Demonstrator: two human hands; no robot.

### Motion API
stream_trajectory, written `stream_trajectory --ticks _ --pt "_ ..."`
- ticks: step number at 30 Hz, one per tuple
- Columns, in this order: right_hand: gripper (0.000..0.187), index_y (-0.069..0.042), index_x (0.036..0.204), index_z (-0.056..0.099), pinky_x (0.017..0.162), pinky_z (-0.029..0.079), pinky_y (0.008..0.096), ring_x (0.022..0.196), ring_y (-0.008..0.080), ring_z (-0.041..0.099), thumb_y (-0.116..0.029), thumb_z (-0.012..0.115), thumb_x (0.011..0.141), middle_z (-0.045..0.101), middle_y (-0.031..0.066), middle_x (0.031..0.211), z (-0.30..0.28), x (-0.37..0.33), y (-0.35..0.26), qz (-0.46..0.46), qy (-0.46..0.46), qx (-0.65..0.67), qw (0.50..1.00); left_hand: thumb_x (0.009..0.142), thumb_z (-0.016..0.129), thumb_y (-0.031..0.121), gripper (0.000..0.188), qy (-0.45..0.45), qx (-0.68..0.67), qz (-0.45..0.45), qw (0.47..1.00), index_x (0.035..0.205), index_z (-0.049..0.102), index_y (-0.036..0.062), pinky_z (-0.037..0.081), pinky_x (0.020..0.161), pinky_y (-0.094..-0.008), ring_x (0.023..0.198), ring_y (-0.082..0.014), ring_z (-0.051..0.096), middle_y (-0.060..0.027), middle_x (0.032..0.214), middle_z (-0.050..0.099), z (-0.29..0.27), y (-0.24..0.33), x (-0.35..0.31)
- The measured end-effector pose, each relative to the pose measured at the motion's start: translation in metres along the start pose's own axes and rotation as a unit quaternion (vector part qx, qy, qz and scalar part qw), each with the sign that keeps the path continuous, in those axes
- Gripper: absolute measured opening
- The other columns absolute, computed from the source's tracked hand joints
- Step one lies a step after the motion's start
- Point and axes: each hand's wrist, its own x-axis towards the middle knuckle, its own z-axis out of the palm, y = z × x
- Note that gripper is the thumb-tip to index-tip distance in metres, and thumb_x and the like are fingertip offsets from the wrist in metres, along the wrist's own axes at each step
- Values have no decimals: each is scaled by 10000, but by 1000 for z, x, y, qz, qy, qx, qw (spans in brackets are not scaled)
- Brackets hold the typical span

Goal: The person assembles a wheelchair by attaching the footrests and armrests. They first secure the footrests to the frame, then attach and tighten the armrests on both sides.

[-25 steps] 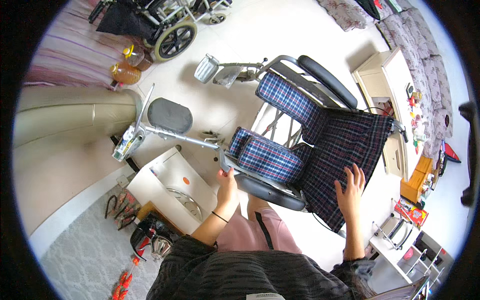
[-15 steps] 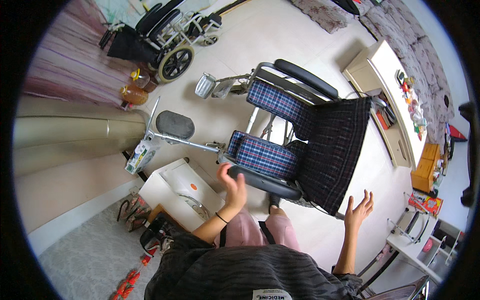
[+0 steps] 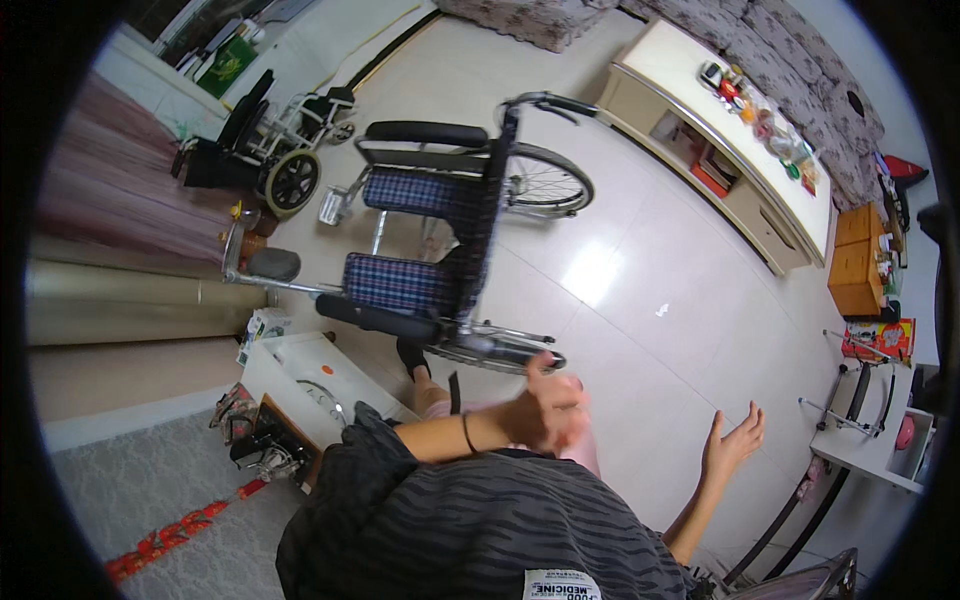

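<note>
Left forearm [image 3: 435,440]: bare, slanting across the front of the torso [image 3: 460,530].
Left hand [image 3: 555,412]: poised ahead of the body, one digit pointing up (blur obscures the other fingers).
Right forearm [image 3: 694,520]: angles up and outward from the lower edge.
Right hand [image 3: 733,442]: open and empty, thumb apart from extended fingers, well clear of the left.

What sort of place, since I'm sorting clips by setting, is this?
Probably a home living room: a floral sofa stands beyond a cream coffee table, and a mauve curtain hangs at the left. The plaid-seated wheelchair could also suit a care setting.
</note>
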Motion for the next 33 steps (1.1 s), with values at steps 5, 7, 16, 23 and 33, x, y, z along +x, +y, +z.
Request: stream_trajectory --ticks 5,7,16,23,33 --pt "560 -76 1346 455 1070 305 491 1292 379 356 -285 662 869 412 187 1405 -2 68 86 -17 -57 59 996 762 677 142 527 -98 -138 44 985 1228 432 168 258 1084 -541 1180 -243 451 -48 1188 477 130 53 63" --pt "516 -64 1303 487 1062 313 494 1276 386 370 -278 663 868 435 200 1375 2 99 90 -29 -66 86 994 754 670 124 479 -115 -143 -6 983 1182 458 157 298 1055 -528 1144 -256 452 -59 1162 489 163 48 85" --pt "438 -92 1244 537 1043 329 513 1256 418 379 -271 651 861 470 196 1337 47 233 -19 -245 -178 183 936 775 625 87 408 -152 -131 -149 968 1155 483 43 368 983 -462 1104 -322 437 -128 1163 475 265 -35 154" --pt "420 -88 1263 542 974 394 517 1217 420 446 -287 560 894 527 172 1312 121 395 -56 -365 -318 42 874 807 602 106 367 -172 -65 -177 967 1150 500 22 372 976 -453 1105 -304 475 -133 1177 505 341 -172 245" --pt "500 -9 1269 514 922 468 472 1098 388 577 -277 655 871 577 230 1238 202 654 -196 -401 -447 106 792 829 604 120 368 -112 103 -257 954 1165 507 6 429 910 -407 1032 -270 517 -139 1081 534 319 -363 378"
